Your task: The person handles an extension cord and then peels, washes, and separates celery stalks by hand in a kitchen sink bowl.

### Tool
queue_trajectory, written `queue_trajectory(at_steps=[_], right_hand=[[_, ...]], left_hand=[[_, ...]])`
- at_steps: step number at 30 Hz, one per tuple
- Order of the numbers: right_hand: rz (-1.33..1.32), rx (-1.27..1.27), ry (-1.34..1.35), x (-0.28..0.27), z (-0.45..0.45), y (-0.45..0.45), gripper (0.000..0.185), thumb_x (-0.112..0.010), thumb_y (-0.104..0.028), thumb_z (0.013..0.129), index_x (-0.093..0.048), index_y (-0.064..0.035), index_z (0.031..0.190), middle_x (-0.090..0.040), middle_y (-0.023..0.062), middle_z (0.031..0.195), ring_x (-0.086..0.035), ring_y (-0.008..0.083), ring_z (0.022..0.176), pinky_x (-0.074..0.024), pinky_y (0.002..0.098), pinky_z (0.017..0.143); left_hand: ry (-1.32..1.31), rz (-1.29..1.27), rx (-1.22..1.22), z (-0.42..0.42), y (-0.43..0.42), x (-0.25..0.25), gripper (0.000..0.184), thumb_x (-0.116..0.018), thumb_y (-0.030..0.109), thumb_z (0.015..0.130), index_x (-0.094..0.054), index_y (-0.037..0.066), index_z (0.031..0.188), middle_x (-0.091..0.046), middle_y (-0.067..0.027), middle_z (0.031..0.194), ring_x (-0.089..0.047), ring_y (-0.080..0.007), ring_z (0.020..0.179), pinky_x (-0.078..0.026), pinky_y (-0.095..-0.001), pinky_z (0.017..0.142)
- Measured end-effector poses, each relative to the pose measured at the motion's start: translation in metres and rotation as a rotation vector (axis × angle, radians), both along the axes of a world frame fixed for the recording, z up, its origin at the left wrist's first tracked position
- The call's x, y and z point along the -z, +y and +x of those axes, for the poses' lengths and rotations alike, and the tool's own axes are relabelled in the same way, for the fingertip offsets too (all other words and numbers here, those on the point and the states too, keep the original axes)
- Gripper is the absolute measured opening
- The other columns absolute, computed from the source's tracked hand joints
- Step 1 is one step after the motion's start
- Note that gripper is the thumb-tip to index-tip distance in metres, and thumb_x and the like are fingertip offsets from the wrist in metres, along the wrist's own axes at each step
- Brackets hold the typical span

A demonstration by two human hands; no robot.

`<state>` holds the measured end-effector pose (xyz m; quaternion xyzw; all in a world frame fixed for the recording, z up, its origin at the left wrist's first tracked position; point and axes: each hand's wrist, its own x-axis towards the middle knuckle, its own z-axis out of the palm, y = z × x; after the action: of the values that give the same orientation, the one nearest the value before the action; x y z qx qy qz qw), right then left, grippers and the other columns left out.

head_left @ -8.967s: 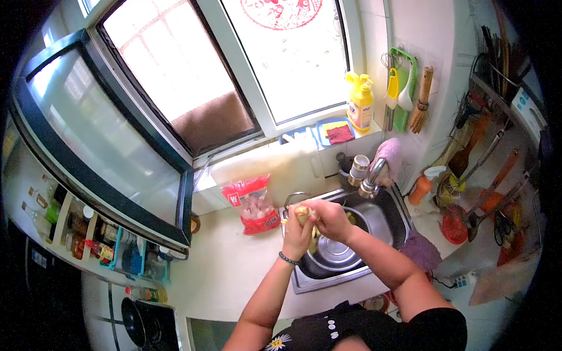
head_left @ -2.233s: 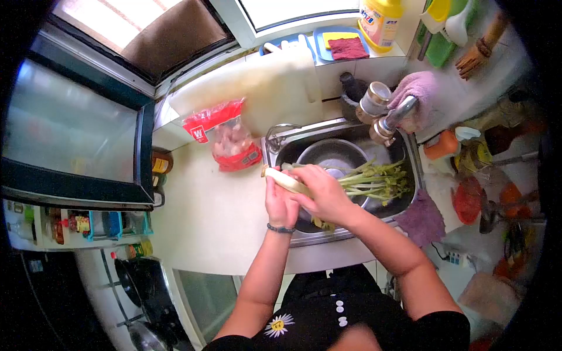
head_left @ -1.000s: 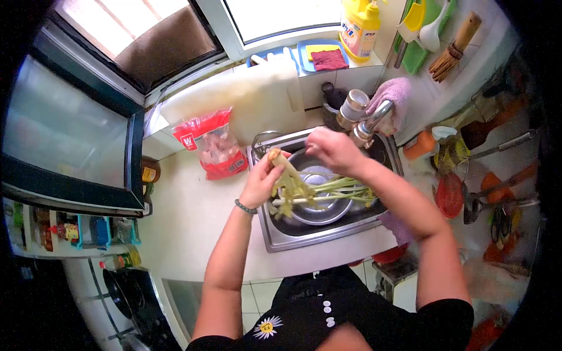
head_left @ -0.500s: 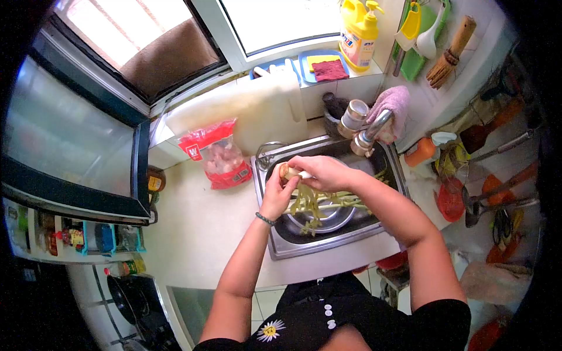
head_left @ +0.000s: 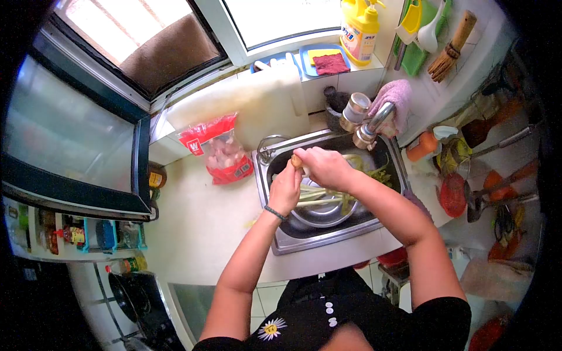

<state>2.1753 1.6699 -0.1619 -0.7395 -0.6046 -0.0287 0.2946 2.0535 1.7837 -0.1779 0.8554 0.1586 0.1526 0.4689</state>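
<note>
Celery [head_left: 297,163] has shifted right, root end [head_left: 296,159] pointing windowward, both hands [head_left: 285,190] [head_left: 329,168] clamped on it

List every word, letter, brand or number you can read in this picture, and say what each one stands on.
"W": in the white box on the red-and-clear bag.
Too small or blurred to read: the smaller print on that bag, and the label on the yellow pump bottle.

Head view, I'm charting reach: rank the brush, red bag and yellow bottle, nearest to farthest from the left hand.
1. Red bag: left of the left hand.
2. Yellow bottle: by the window.
3. Brush: on the right-hand wall.
</note>
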Motion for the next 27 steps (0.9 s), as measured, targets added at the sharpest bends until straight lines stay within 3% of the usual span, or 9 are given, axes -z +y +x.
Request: queue_trajectory(at_steps=[3,8,10,12,17,22,25,26,27], right_hand=[[-0.065,-0.087,-0.06,0.006,0.006,-0.007,0.033,-0.059,-0.011,0.076,-0.048,-0.0083,0.107,-0.059,0.011,0.083,-0.061,0.0273,0.078,-0.0505,0.0374,0.063],[-0.319,-0.116,0.155,0.004,0.037,-0.029,0.028,-0.06,-0.012,0.078,-0.05,-0.0095,0.103,-0.055,0.0114,0.085,-0.057,0.0321,0.085,-0.0474,0.0401,0.076],[-0.057,-0.194,0.395,0.018,0.036,-0.031,0.028,-0.059,-0.011,0.08,-0.05,-0.008,0.107,-0.049,0.0136,0.094,-0.054,0.0322,0.088,-0.0454,0.0379,0.077],[0.014,-0.204,0.499,0.023,0.027,-0.019,0.029,-0.057,-0.009,0.082,-0.051,-0.0046,0.11,-0.048,0.0154,0.098,-0.052,0.0316,0.089,-0.0428,0.0373,0.08],[0.06,-0.1,0.64,0.015,0.019,-0.004,0.024,-0.06,-0.01,0.079,-0.055,0.0002,0.101,-0.057,0.0176,0.089,-0.056,0.0329,0.083,-0.0447,0.0374,0.076],[0.033,-0.048,0.484,0.022,0.018,-0.003,0.038,-0.06,-0.007,0.075,-0.05,-0.0005,0.111,-0.058,0.0217,0.089,-0.057,0.038,0.086,-0.046,0.0408,0.074],[0.032,0.088,0.343,0.021,0.005,-0.002,0.042,-0.06,-0.007,0.074,-0.046,-0.0019,0.112,-0.059,0.0207,0.087,-0.058,0.0376,0.084,-0.0469,0.043,0.071],[-0.012,0.219,0.282,0.022,0.001,-0.001,0.041,-0.061,-0.008,0.074,-0.047,-0.0032,0.112,-0.06,0.0192,0.085,-0.059,0.0372,0.081,-0.0471,0.0432,0.068],[0.042,0.289,0.147,0.019,0.0,0.001,0.023,-0.059,-0.009,0.072,-0.049,-0.0034,0.092,-0.059,0.0159,0.071,-0.06,0.0344,0.069,-0.0476,0.0441,0.06]], left_hand=[[0.244,0.434,0.109,-0.007,0.008,-0.008,0.017,-0.045,0.022,0.091,-0.048,0.009,0.102,-0.061,-0.017,0.083,-0.06,-0.0353,0.077,-0.046,-0.0469,0.06],[0.278,0.677,0.378,-0.027,0.043,-0.005,0.018,-0.049,0.022,0.09,-0.05,0.009,0.102,-0.058,-0.0166,0.077,-0.059,-0.0327,0.071,-0.047,-0.039,0.058],[0.149,0.134,0.211,-0.026,0.032,-0.012,0.019,-0.052,0.015,0.089,-0.049,0.007,0.106,-0.058,-0.0116,0.075,-0.059,-0.0238,0.068,-0.047,-0.0325,0.06],[-0.058,-0.411,0.118,-0.008,0.016,0.028,0.032,-0.059,0.008,0.086,-0.048,0.004,0.115,-0.057,-0.0008,0.092,-0.055,-0.0101,0.081,-0.047,-0.0256,0.073],[-0.19,-0.662,0.005,0.013,-0.013,0.024,0.026,-0.058,0.007,0.086,-0.051,0.002,0.111,-0.059,-0.0032,0.096,-0.058,-0.0112,0.088,-0.048,-0.0258,0.075],[-0.054,-0.435,0.009,0.015,-0.003,0.031,0.014,-0.059,0.011,0.086,-0.054,0.001,0.095,-0.061,-0.0052,0.082,-0.059,-0.0118,0.073,-0.047,-0.0269,0.066],[0.022,-0.075,-0.049,0.016,-0.008,0.017,0.018,-0.056,0.014,0.086,-0.047,0.001,0.095,-0.058,-0.0212,0.077,-0.059,-0.0348,0.068,-0.045,-0.0403,0.061],[0.028,-0.076,-0.044,0.017,-0.009,0.017,0.018,-0.056,0.014,0.086,-0.047,0.001,0.095,-0.058,-0.0212,0.077,-0.059,-0.0348,0.068,-0.045,-0.0403,0.061],[0.023,-0.098,-0.043,0.018,-0.01,0.016,0.019,-0.055,0.014,0.086,-0.045,0.002,0.097,-0.057,-0.022,0.076,-0.058,-0.0372,0.07,-0.044,-0.0419,0.061]])
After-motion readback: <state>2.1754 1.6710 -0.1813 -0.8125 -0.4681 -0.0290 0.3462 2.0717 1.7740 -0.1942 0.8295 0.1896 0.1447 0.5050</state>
